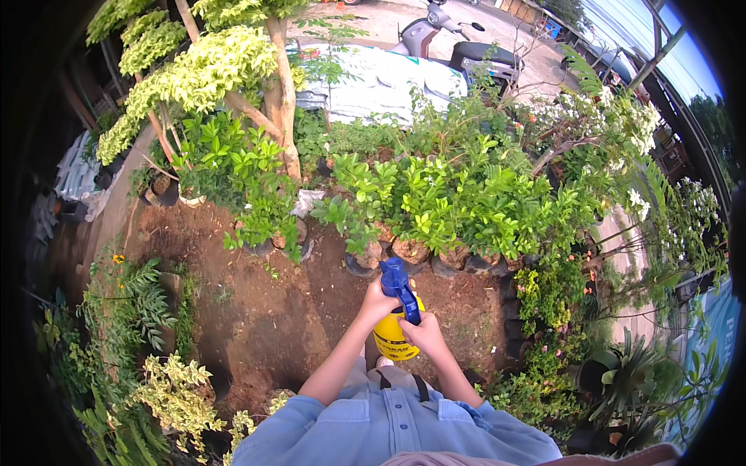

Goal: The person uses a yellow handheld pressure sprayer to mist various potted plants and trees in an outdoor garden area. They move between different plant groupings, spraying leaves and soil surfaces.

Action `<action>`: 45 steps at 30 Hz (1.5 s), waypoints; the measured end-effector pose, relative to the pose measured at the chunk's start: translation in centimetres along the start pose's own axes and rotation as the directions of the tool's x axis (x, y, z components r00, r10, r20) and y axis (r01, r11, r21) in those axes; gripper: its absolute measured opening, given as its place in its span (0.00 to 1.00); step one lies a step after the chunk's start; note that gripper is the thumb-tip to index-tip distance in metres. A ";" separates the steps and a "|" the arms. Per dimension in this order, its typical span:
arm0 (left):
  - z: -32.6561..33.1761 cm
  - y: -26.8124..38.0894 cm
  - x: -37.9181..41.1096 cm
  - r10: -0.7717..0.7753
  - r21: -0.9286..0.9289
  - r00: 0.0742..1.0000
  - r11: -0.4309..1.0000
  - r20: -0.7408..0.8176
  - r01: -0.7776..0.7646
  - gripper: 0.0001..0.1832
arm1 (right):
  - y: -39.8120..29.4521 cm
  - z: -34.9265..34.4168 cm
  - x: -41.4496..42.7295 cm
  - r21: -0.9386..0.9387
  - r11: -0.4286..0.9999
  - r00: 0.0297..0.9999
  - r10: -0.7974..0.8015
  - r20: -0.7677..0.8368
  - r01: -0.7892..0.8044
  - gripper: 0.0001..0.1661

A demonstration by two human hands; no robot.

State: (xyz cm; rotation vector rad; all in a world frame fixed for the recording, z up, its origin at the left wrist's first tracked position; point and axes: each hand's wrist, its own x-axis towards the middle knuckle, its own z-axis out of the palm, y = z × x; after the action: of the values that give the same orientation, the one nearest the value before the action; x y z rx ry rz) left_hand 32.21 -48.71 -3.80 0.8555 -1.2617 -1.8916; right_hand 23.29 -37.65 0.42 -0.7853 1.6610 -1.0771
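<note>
A pump sprayer is held upright in front of my body, with a yellow tank (pixel 391 338) and a blue pump head and handle (pixel 397 278). My left hand (pixel 377 303) is closed around the left side of the blue head. Lower on the right, my right hand (pixel 423 333) grips the end of the blue handle. The tank bears dark writing, and its upper part is partly hidden by my hands. Just beyond the sprayer stand leafy green plants (pixel 431 204) in black grow bags (pixel 446 267).
Bare brown soil (pixel 268 314) lies around my feet. A tree trunk (pixel 287 105) rises at the back left, beside stacked white sacks (pixel 384 76). Behind them a scooter (pixel 484 55) is parked. Flowering shrubs (pixel 542 291) line the right side; variegated plants (pixel 175 390) grow at the lower left.
</note>
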 end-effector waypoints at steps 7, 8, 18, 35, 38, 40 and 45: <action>2.0 -2.0 -0.8 -0.099 0.020 0.995 0.995 -0.020 0.099 0.20 | 2.3 -1.6 -0.5 -0.050 0.998 0.999 0.032 -0.043 -0.034 0.15; 2.4 -2.2 -0.8 -0.110 0.012 0.994 0.994 -0.017 0.110 0.20 | 2.6 -1.9 -0.6 -0.043 0.998 0.998 0.044 -0.053 -0.046 0.15; 5.1 -8.2 -1.7 -0.179 -0.058 0.982 0.982 0.066 0.182 0.21 | 6.5 -6.0 -1.6 -0.119 0.974 0.981 0.195 0.012 -0.192 0.11; 9.1 -1.4 -1.5 0.104 0.105 0.993 0.988 0.052 -0.109 0.28 | 1.6 -8.9 -4.5 0.035 0.997 0.997 -0.073 0.033 0.072 0.11; 11.5 4.1 -1.6 0.191 0.131 0.972 0.969 0.134 -0.209 0.29 | -0.6 -9.8 -4.9 0.107 0.979 0.985 -0.173 0.001 0.172 0.14; 12.0 6.3 -1.7 0.240 0.135 0.958 0.956 0.157 -0.262 0.30 | -1.5 -9.9 -5.0 0.128 0.966 0.974 -0.226 0.002 0.224 0.15; 11.4 6.9 -1.7 0.285 0.157 0.956 0.943 0.066 -0.292 0.30 | -2.8 -9.8 -4.3 0.081 0.959 0.960 -0.276 0.056 0.271 0.14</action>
State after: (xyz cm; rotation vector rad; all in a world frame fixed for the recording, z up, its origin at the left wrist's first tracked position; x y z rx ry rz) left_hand 25.04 -43.79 6.39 0.6723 -1.4992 -1.5962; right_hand 15.40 -32.20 5.98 -1.0134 1.4773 -1.2809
